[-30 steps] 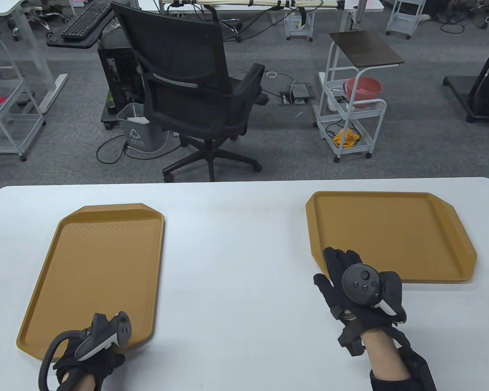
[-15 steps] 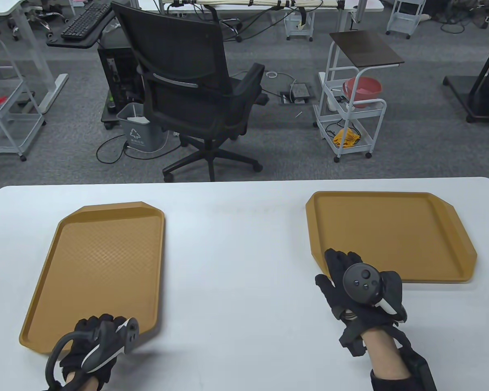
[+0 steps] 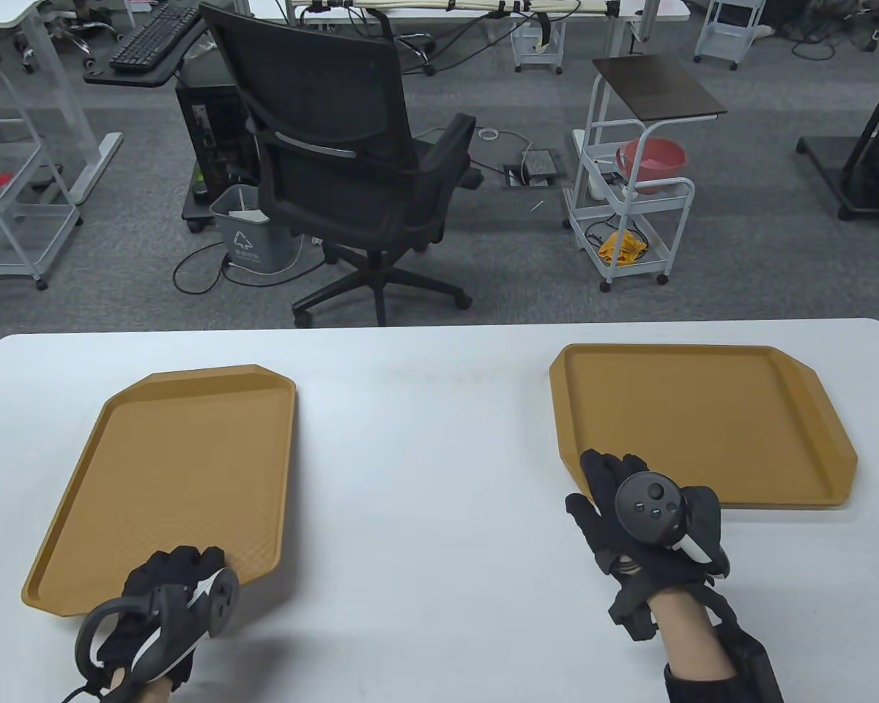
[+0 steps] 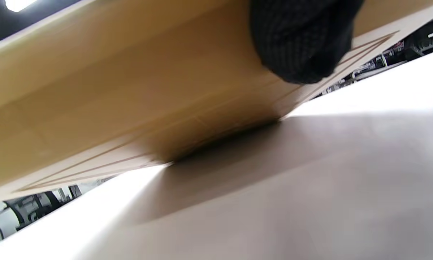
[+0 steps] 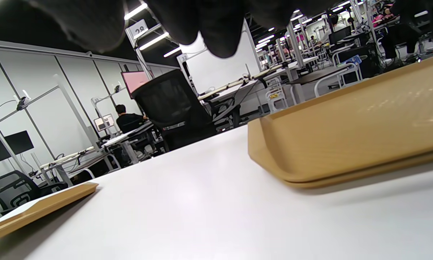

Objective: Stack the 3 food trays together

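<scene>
Left hand lifting the near end of the left tray; right hand parked flat at the right tray's corner.

Left hand grasps the near short edge of the tan rectangular plastic food tray on the left: fingers over the rim, and the left wrist view shows that end tilted up off the white table with shadow under it, far end apparently still down. Looks like the start of a carry toward the stack. Right hand is released, fingers spread, tips at the near-left corner of the tan tray stack on the right; the right wrist view shows a seam suggesting 2 trays nested there, so 3 total. Table between the trays is bare. Black mesh office chair and white wire cart sit beyond the table, out of the way.
</scene>
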